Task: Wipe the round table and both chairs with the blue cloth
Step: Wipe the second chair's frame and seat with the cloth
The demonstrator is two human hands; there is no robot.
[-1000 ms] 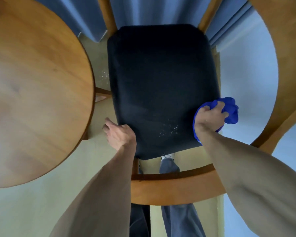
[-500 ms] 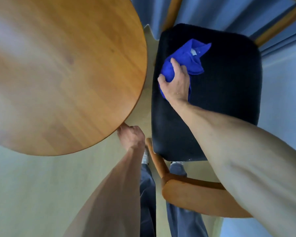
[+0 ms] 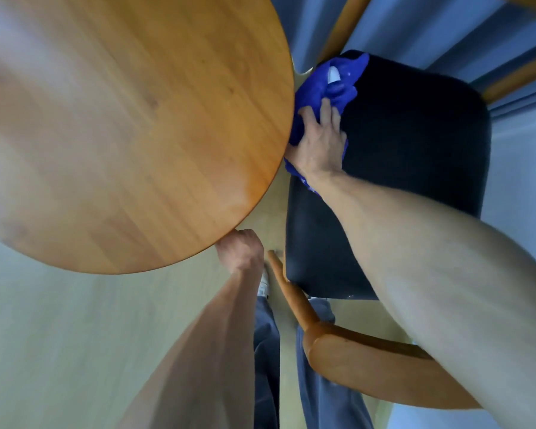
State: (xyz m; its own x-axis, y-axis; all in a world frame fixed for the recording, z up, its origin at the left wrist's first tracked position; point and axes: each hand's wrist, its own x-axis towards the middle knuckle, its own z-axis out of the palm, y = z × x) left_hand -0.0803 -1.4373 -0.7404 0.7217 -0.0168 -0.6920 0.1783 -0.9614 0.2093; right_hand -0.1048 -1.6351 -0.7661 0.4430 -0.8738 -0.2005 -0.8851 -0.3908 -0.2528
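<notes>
The right hand (image 3: 317, 144) presses the blue cloth (image 3: 325, 85) flat against the dark seat cushion (image 3: 415, 134) of the wooden chair (image 3: 369, 370), fingers spread over the bunched fabric rather than curled round it. Most of the cloth sits just beyond the fingertips, toward the seat's far corner beside the round table (image 3: 136, 119), whose rim nearly touches the wrist. The unwiped run of cushion lies away from the table and back toward the person's body, so the next stroke probably sweeps that way along the seat's length. The left hand (image 3: 240, 247) sits at the table's near edge, fingers curled; whether it grips the rim I cannot tell. It is well apart from the cloth.
</notes>
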